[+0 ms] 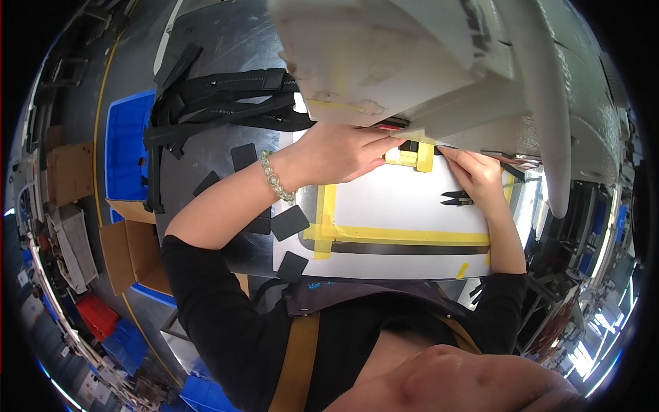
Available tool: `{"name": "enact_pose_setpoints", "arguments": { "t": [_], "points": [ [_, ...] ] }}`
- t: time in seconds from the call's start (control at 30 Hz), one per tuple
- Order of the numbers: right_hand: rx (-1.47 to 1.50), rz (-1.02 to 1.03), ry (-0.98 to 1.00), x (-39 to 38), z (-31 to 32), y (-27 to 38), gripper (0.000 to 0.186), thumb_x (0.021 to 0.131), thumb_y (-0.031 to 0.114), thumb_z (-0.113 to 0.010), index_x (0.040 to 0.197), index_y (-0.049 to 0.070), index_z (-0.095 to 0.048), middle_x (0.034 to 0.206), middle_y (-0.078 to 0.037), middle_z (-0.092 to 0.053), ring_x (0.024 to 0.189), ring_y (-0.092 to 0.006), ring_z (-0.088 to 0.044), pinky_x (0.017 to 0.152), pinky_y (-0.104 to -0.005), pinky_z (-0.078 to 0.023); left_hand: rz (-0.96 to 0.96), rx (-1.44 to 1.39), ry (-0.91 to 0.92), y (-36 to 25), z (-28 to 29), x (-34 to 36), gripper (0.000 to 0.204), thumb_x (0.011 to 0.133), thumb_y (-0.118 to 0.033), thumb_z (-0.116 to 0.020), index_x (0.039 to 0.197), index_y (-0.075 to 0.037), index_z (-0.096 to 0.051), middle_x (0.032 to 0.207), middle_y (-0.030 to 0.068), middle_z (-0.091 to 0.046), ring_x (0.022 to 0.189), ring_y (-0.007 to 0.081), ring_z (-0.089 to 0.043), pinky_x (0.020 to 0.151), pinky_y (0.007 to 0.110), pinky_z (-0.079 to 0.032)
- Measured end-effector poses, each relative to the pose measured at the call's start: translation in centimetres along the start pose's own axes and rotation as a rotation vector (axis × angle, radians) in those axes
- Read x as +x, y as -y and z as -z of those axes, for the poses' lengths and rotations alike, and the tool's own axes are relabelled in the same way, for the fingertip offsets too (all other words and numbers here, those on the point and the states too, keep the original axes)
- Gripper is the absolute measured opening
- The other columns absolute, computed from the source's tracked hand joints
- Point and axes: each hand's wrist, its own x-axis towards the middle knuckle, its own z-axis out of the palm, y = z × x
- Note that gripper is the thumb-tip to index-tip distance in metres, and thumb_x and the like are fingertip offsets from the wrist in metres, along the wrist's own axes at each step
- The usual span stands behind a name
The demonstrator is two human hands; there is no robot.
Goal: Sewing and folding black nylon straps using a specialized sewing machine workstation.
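Observation:
My left hand lies under the sewing machine's head, its fingers stretched out toward a yellow-taped block. Some of its fingertips are hidden by the machine. Black zippered straps run from the left edge of the table to behind this hand. On the other side of the block is my right hand, with fingers and thumb closed together. A bit of black shows at its fingertips, too small to make out. Beside its palm, black-handled thread snips lie on the white work surface.
Yellow tape borders the white surface. Several black squarish pieces are scattered left of it, near my left forearm. Blue bins and an open cardboard box stand beyond the table's left edge. The machine's body overhangs the far side.

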Motion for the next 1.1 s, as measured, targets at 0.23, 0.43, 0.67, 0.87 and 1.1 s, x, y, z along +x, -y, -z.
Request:
{"name": "enact_pose_setpoints", "arguments": {
  "t": [0.23,0.43,0.67,0.87,1.1],
  "points": [
    [0.010,-0.023,0.024,-0.1,0.0,-0.1,0.022,0.077,-0.003,-0.072,0.099,0.000,-0.072,0.082,-0.013,-0.071,0.067,-0.0211,-0.068,0.061,-0.0275,-0.054,-0.035,0.028,-0.004,0.1,0.1,0.1,0.042,0.080,-0.021,-0.073,0.119,-0.008,-0.065,0.108,-0.0002,-0.067,0.103,0.0154,-0.063,0.083,0.033,-0.053],
    [0.009,0.000,0.016,0.1,0.0,0.0,0.022,0.076,-0.003,-0.072,0.099,0.000,-0.072,0.081,-0.012,-0.070,0.066,-0.0205,-0.068,0.060,-0.0270,-0.053,-0.025,0.016,-0.003,0.1,0.0,0.1,0.041,0.079,-0.020,-0.073,0.118,-0.008,-0.065,0.107,0.0004,-0.067,0.101,0.0159,-0.063,0.081,0.033,-0.053],
    [0.060,0.058,-0.038,0.5,0.4,0.6,0.027,0.072,-0.002,-0.072,0.098,0.001,-0.073,0.086,-0.011,-0.071,0.069,-0.0218,-0.068,0.061,-0.0273,-0.053,-0.038,0.032,-0.001,0.1,0.1,0.1,0.040,0.079,-0.018,-0.072,0.116,-0.007,-0.064,0.106,0.0023,-0.067,0.098,0.0177,-0.063,0.079,0.032,-0.054],
    [-0.034,0.274,0.041,1.3,0.9,1.2,0.031,0.065,-0.001,-0.072,0.097,0.003,-0.073,0.098,-0.012,-0.071,0.078,-0.0244,-0.069,0.067,-0.0312,-0.054,-0.039,0.020,-0.010,0.1,0.1,0.0,0.040,0.079,-0.019,-0.072,0.117,-0.007,-0.064,0.108,0.0015,-0.066,0.100,0.0177,-0.062,0.080,0.033,-0.054],
    [-0.024,0.223,0.099,1.2,0.9,1.0,0.031,0.066,0.000,-0.072,0.096,0.004,-0.073,0.101,-0.012,-0.071,0.084,-0.0249,-0.068,0.070,-0.0325,-0.054,-0.036,0.019,-0.008,0.2,0.1,-0.2,0.043,0.079,-0.022,-0.073,0.119,-0.008,-0.064,0.108,0.0006,-0.065,0.103,0.0170,-0.061,0.084,0.034,-0.053]
  ]
}}
